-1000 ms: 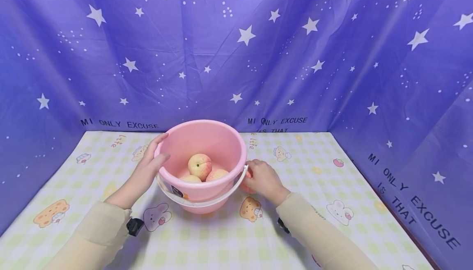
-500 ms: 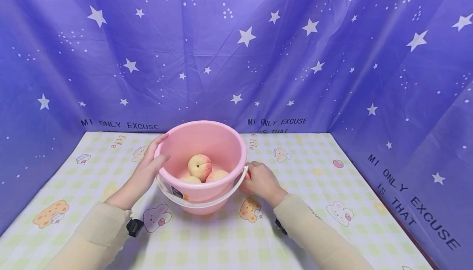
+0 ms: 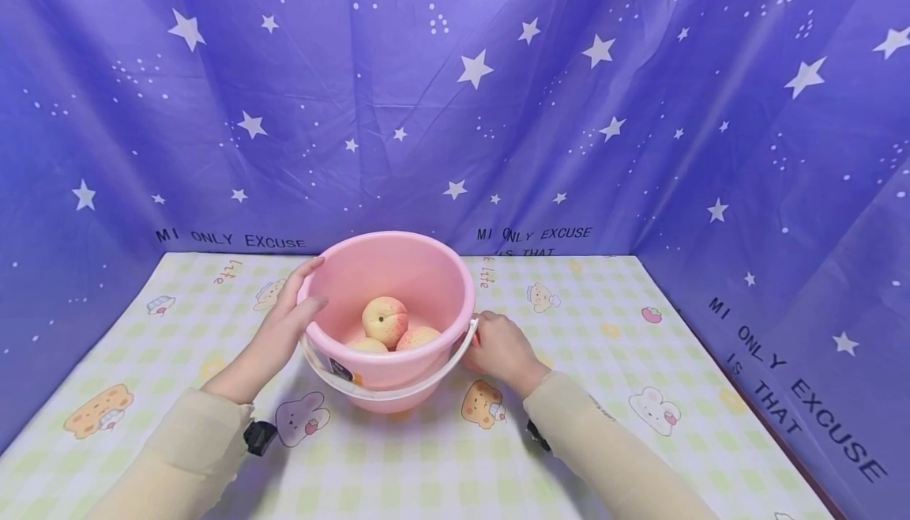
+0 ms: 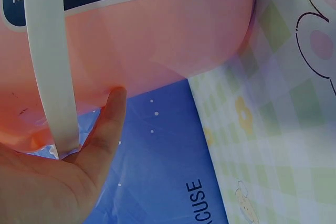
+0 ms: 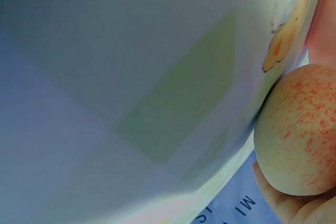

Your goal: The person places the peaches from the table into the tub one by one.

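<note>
A pink bucket point(image 3: 398, 374) with a white handle point(image 3: 419, 386) stands on the table, its mouth tilted toward the head camera. Three peaches point(image 3: 385, 321) show inside it. My left hand point(image 3: 284, 318) grips the bucket's left rim, thumb over the edge; in the left wrist view a finger point(image 4: 113, 111) lies against the outer wall. To the right of the bucket, my right hand point(image 3: 503, 350) holds another peach point(image 5: 299, 129) low by the tabletop. That peach is mostly hidden in the head view; fingers point(image 5: 283, 203) curve round it in the right wrist view.
A checked tablecloth point(image 3: 604, 465) with cartoon prints covers the table. Purple curtains with white stars point(image 3: 398, 93) hang close behind the table and along both sides.
My right wrist and forearm have shifted slightly to the left, with the hand staying beside the bucket. The left hand, the bucket and the peaches inside have not visibly moved.
</note>
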A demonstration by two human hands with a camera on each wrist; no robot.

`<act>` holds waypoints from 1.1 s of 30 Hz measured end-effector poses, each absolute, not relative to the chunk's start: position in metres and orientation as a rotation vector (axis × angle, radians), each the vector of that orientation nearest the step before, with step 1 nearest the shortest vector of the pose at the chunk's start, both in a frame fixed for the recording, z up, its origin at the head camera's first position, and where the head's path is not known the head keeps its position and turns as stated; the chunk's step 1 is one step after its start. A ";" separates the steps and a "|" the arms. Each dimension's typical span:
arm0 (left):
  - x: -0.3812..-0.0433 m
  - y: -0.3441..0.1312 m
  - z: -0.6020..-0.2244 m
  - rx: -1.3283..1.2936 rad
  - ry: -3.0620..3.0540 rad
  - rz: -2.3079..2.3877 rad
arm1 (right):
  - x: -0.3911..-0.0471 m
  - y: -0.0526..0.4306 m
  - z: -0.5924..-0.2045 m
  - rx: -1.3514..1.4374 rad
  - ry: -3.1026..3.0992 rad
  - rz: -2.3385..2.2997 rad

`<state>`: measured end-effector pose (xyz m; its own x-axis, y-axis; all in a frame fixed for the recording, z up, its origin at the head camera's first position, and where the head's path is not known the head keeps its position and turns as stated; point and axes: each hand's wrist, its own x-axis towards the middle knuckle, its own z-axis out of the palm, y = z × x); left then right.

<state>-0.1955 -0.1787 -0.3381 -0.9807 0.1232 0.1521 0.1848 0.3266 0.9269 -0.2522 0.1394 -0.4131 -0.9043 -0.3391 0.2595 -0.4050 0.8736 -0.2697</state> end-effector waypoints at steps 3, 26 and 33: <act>-0.195 -0.178 -0.338 -0.296 -2.514 -1.769 | -0.253 0.138 -0.414 0.571 -2.854 0.441; -0.195 -0.178 -0.337 -0.292 -2.511 -1.771 | -0.254 0.136 -0.419 0.688 -2.773 0.238; -0.196 -0.179 -0.337 -0.283 -2.515 -1.777 | -0.254 0.136 -0.419 0.692 -2.784 0.234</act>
<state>-0.1962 -0.1786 -0.3374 -0.9820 0.1207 0.1454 0.1773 0.3229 0.9297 -0.2543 0.1362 -0.4189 -0.8521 -0.4357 0.2898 -0.4780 0.8735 -0.0921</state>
